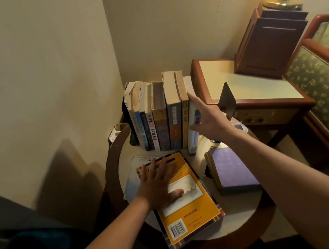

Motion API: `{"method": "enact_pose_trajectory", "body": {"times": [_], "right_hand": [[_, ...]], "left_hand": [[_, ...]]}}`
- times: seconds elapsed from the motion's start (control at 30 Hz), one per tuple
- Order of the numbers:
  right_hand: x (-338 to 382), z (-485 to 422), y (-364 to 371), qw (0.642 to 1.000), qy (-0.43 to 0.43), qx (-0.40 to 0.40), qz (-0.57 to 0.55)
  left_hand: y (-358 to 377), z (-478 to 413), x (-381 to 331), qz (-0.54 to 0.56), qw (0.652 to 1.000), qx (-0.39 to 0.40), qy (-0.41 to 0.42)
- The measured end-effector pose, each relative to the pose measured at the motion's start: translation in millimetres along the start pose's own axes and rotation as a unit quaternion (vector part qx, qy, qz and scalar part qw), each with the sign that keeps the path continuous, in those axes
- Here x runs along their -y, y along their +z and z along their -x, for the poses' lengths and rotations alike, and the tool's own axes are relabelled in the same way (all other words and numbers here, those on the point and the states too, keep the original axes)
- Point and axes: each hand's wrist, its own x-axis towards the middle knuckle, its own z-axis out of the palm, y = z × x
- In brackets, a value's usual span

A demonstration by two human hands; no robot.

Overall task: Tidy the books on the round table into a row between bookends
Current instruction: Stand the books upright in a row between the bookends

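Near edge of the round table (245, 218): a yellow book (188, 202), flat, back cover up, barcode corner poking past the rim. Lies partly over a white booklet (131, 183) toward the table's left edge. On the yellow cover, the left hand (157, 185): palm down, fingers straight and fanned apart, thumb flat beside them, pressing rather than gripping.

Right of that, toward the right edge: a purple book (232, 167), also flat, just apart from the yellow one.

Further back, along the far edge: a row of books (159, 121), upright, spines facing forward, pages up. Leans against a black bookend (126, 117) at its left end. At the row's right end: a white and blue book (194, 133), upright, touching its neighbour. Held by the right hand (206, 116), thumb across the spine, fingers stretched up the right-hand cover, pinching the book between them.

Just right of that hand: a grey metal bookend (227, 100), upright, apart from the row; base hidden behind the wrist, so probably on the table's far right edge.

Beyond the table, to the right: a wooden side table (247, 80) with a pale top, carrying a dark wooden lamp base (270, 41). Beside it, a chair (326, 90) with green patterned upholstery.
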Motion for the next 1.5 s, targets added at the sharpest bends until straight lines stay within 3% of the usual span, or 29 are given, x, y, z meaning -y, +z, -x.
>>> {"method": "enact_pose_trajectory", "body": {"times": [0.43,0.8,0.93,1.1,1.3,1.4,1.5], "right_hand": [[-6.0,-15.5,15.9,0.997,0.009,-0.073,0.031],[-8.9,-18.8,18.1,0.996,0.025,-0.072,0.035],[-5.0,-7.2,12.5,0.998,0.049,-0.029,0.015],[2.3,37.2,7.4,0.985,0.157,0.032,-0.06],[17.7,126.1,37.8,0.939,0.249,0.204,-0.123],[28.7,166.7,61.3,0.933,0.244,0.253,-0.078],[33.9,191.3,80.4,0.954,0.202,0.224,0.001]], "left_hand": [[-1.2,-1.7,-3.0,-0.005,1.0,0.007,-0.016],[1.1,-2.2,-1.8,-0.008,1.0,0.021,-0.021],[-0.9,1.0,-1.3,0.009,1.0,0.016,-0.021],[2.4,7.6,-6.2,0.092,0.995,-0.004,-0.05],[20.6,45.4,-27.8,0.186,0.974,-0.051,-0.12],[29.5,71.0,-46.6,0.227,0.954,-0.077,-0.177],[38.0,91.0,-64.1,0.277,0.929,-0.084,-0.231]]}}
